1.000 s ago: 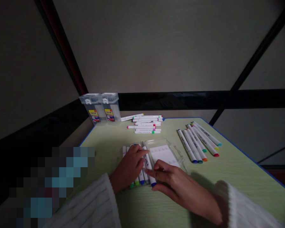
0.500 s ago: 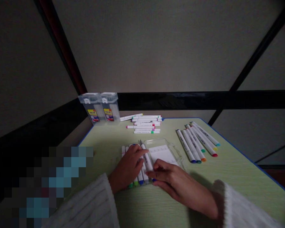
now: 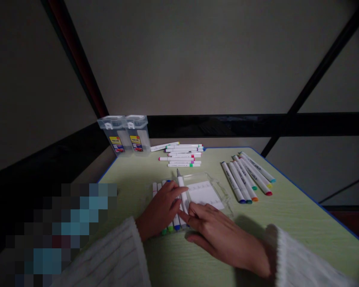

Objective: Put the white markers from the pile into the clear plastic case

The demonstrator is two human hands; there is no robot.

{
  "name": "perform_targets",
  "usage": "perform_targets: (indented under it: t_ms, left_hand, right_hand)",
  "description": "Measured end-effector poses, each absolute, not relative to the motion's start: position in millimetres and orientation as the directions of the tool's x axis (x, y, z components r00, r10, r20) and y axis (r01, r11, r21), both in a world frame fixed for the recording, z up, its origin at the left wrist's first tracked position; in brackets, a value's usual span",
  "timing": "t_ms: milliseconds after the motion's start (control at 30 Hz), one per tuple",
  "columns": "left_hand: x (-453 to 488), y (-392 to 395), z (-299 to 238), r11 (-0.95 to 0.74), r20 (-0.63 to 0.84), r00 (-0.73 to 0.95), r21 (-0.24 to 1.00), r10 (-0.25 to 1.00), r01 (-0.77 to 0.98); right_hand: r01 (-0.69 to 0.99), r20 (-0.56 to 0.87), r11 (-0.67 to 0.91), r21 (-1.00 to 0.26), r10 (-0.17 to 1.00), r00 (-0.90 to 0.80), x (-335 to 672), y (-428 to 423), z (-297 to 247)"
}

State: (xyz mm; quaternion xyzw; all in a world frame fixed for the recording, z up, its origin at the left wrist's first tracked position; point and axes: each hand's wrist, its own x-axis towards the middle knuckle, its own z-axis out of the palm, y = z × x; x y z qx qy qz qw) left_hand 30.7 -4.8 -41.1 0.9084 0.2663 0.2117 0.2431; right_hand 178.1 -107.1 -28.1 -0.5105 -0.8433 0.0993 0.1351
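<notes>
My left hand [image 3: 160,209] lies with fingers stretched over a row of white markers [image 3: 156,188] with coloured caps, set side by side in a clear plastic case [image 3: 213,180]. Its fingertips touch one white marker [image 3: 182,192] that points away from me, dark tip up. My right hand [image 3: 221,235] pinches the near end of that marker between thumb and forefinger. A white card insert [image 3: 205,194] fills the free right half of the case.
Two upright clear marker boxes [image 3: 124,133] with yellow labels stand at the back left. A loose pile of markers [image 3: 182,155] lies behind the case, and several more markers [image 3: 247,179] lie in a row at right. The light green table [image 3: 287,223] has a blue edge.
The pinched marker has slid away from me and slightly left; its blue near cap is now hidden under my right fingers. My right hand moved left with it. My left hand stayed put.
</notes>
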Motion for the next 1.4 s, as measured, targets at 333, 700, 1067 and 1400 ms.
perform_targets:
  t_ms: [333,700,1067,1400]
  left_hand:
    - [30.7,-6.1,-41.8,-0.747,0.261,0.766,0.537,0.588,0.391]
    - [31.0,-5.7,-40.8,-0.747,0.258,0.770,0.541,0.584,0.385]
    - [30.6,-5.3,-42.4,-0.763,0.258,0.779,0.518,0.571,0.387]
    - [29.8,-6.4,-40.7,-0.789,0.240,0.808,0.480,0.539,0.384]
  right_hand:
    - [0.836,0.154,0.443,-0.324,0.897,-0.415,179.6,-105.4,-29.6]
    - [0.849,0.166,0.431,-0.305,0.902,-0.398,179.3,-106.2,-29.9]
    - [0.859,0.180,0.418,-0.297,0.908,-0.380,179.7,-107.3,-29.2]
    - [0.880,0.172,0.382,-0.283,0.923,-0.345,184.0,-103.4,-31.5]
